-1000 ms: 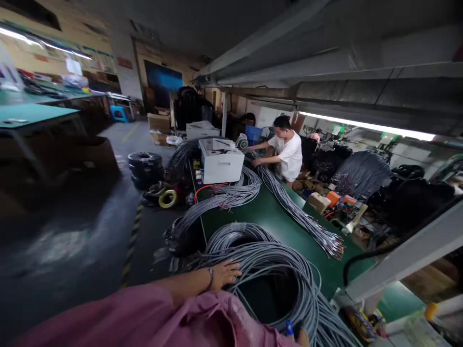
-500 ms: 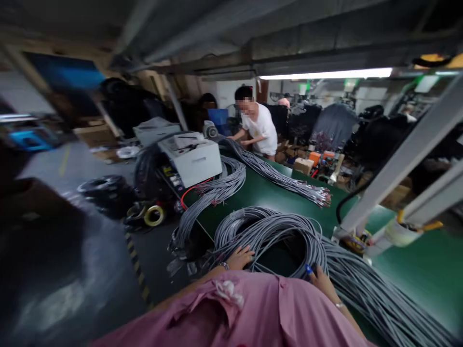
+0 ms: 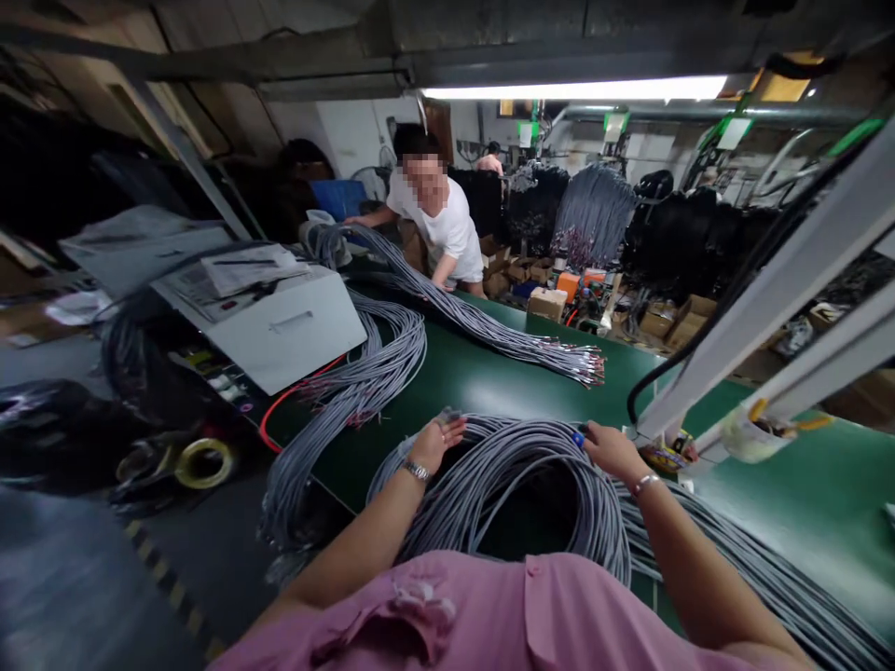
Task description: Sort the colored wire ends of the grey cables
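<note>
A large coil of grey cables [image 3: 489, 475] lies on the green table in front of me. My left hand [image 3: 433, 444] is over its far left edge, fingers stretched out to the right. A small greyish translucent patch shows by those fingers; what it is I cannot make out. At the coil's far right edge, my right hand [image 3: 612, 454] has its fingers bent round the cables. A blue band [image 3: 577, 439] sits on one of its fingers. More loose grey cables [image 3: 741, 550] run from the coil toward the lower right.
Across the green table [image 3: 489, 349], a co-worker in a white shirt [image 3: 454, 224] handles a long grey cable bundle [image 3: 482, 321]. Another bundle [image 3: 392, 359] curves beside a light-grey box [image 3: 280, 326]. White posts [image 3: 755, 270] and a cup [image 3: 755, 433] stand right.
My view has shifted. Both hands have moved forward from the coil's near part to its far edge, my arms now stretched out. The co-worker's hands are farther apart along their bundle.
</note>
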`<move>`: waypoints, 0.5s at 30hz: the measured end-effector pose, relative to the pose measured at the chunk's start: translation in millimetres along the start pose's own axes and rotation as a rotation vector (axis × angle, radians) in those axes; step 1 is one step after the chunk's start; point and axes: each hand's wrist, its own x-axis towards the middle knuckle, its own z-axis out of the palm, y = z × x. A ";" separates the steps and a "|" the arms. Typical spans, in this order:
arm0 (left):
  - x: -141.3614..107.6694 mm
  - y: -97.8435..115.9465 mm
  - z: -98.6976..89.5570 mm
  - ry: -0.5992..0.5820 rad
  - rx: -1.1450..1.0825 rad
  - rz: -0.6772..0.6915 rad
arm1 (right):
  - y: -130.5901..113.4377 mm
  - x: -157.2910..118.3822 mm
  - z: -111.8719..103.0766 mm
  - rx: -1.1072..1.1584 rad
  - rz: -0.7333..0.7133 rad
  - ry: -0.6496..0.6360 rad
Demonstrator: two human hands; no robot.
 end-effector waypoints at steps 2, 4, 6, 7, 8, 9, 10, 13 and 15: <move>42.0 12.8 17.4 0.026 -0.066 -0.040 | -12.2 48.7 -7.3 0.010 -0.032 0.011; 80.9 16.3 32.9 0.060 -0.102 -0.070 | -17.9 98.3 -8.7 0.006 -0.035 0.015; 114.1 9.3 44.4 0.110 -0.107 -0.072 | -17.6 145.1 -5.0 -0.013 -0.025 0.019; 128.0 2.0 48.4 0.140 -0.105 -0.065 | -15.8 166.3 -1.5 -0.020 -0.018 0.022; 139.5 -7.4 51.3 0.174 -0.103 -0.053 | -13.3 185.5 2.9 -0.027 -0.010 0.026; 148.6 -18.2 53.0 0.212 -0.100 -0.036 | -10.3 202.7 8.0 -0.033 -0.001 0.029; 155.2 -29.9 53.8 0.250 -0.097 -0.018 | -7.0 217.6 13.6 -0.038 0.011 0.032; 161.4 -62.1 52.1 0.273 -0.038 0.109 | 2.7 249.8 32.0 -0.049 0.065 0.042; 159.0 -75.7 49.0 0.202 0.026 0.226 | 7.8 262.4 43.8 -0.053 0.108 0.046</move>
